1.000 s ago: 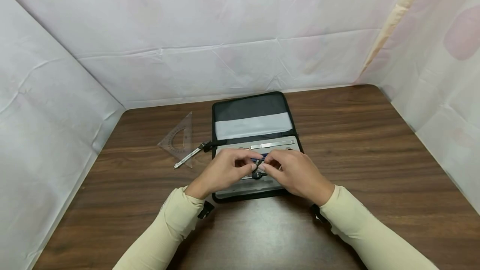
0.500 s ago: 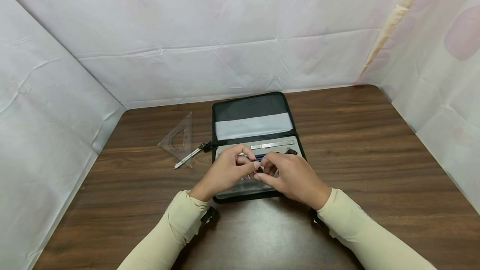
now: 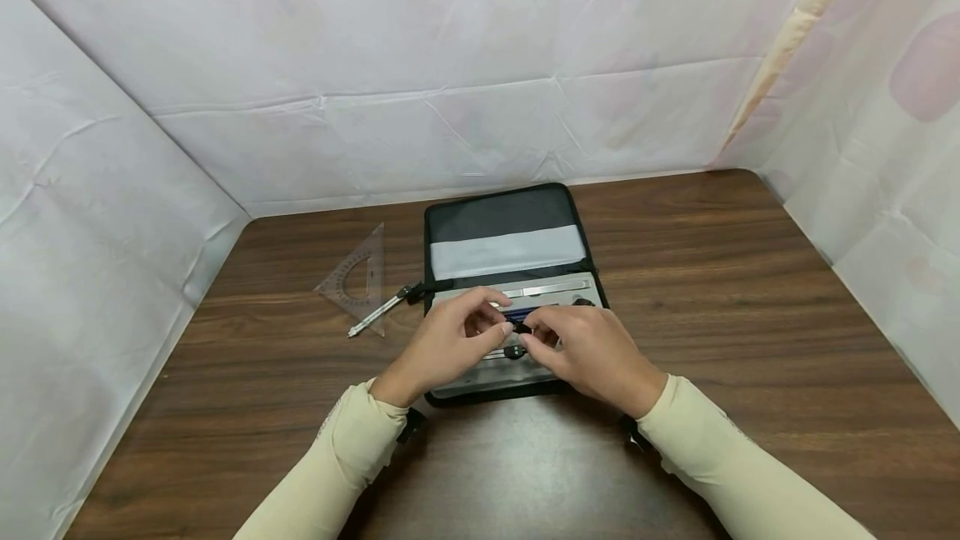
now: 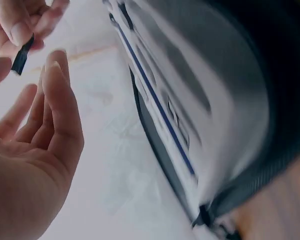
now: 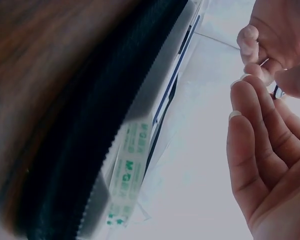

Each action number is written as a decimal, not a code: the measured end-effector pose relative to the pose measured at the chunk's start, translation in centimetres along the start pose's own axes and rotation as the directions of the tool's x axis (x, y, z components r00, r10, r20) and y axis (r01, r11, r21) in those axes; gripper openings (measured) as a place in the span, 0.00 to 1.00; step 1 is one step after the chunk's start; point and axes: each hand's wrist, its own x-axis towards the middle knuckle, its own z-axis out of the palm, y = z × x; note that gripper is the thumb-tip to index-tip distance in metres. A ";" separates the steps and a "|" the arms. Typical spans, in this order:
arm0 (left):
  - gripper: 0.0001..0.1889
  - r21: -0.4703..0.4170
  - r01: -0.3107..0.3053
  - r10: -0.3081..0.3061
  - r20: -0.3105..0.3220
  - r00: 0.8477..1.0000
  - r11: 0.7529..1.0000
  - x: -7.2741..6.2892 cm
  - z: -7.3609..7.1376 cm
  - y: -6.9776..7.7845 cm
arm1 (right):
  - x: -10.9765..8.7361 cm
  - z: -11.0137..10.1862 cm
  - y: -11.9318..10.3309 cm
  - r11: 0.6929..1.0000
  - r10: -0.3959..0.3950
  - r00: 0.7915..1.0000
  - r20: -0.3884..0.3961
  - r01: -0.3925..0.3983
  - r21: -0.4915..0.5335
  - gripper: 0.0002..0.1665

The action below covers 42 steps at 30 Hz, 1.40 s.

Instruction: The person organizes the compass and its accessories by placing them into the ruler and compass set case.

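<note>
My right hand (image 3: 588, 348) pinches a small black piece (image 4: 21, 57) between thumb and fingertips over the case. Close to it, my left hand (image 3: 446, 348) has its thumb tip right at the piece's end, with the forefinger lifted away from it. Both hands are above the grey tray (image 3: 472, 383) of an opened black zip case (image 3: 510, 219). Below the fingertips in that tray lies a compass with a black head (image 3: 513, 352). A blue-purple stick (image 3: 517, 315) lies behind it, partly covered by the hands.
A silver bar-shaped item (image 3: 555, 288) lies along the tray's back. Left of the case, a clear set square (image 3: 348, 277) lies on the wooden table (image 3: 750, 298), with another compass (image 3: 382, 312) partly over it. White sheeting (image 3: 480, 132) encloses the table's back and sides.
The hands came close together around the small piece, then drew slightly apart. The left forefinger has lifted off while the piece stays in the right fingertips. The compass head shows again below them.
</note>
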 end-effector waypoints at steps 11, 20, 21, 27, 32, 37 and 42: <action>0.11 0.446 -0.271 0.313 -0.021 0.949 0.853 -0.3 0.4 -0.1 | 0.0 -0.1 0.1 0.999 0.003 0.999 0.037 -0.001 -0.045 0.04; 0.08 0.603 -0.275 0.352 -0.012 0.936 0.749 -0.3 0.3 0.4 | 0.2 0.1 0.1 0.998 -0.029 0.999 0.017 0.029 -0.055 0.05; 0.08 0.602 -0.278 0.354 -0.009 0.935 0.748 -0.2 0.3 0.4 | 0.2 0.1 0.1 0.998 -0.031 0.999 0.015 0.032 -0.057 0.05; 0.07 0.607 -0.266 0.348 -0.017 0.938 0.748 -0.3 0.1 -0.6 | 0.0 0.2 0.3 0.999 -0.022 1.000 0.000 0.022 -0.046 0.08; 0.09 0.653 -0.166 0.256 -0.044 0.966 0.739 -0.6 -0.2 -1.9 | -0.1 0.2 0.6 0.998 0.025 1.000 0.003 -0.025 -0.053 0.06; 0.09 0.683 -0.109 0.175 -0.028 0.984 0.722 -0.7 -0.2 -2.8 | -0.1 0.1 0.7 0.997 0.051 0.998 0.023 -0.050 -0.051 0.04; 0.07 0.694 -0.108 0.142 0.008 0.990 0.712 -0.6 -0.1 -3.1 | -0.1 0.0 0.7 0.997 0.062 0.998 0.027 -0.060 -0.047 0.03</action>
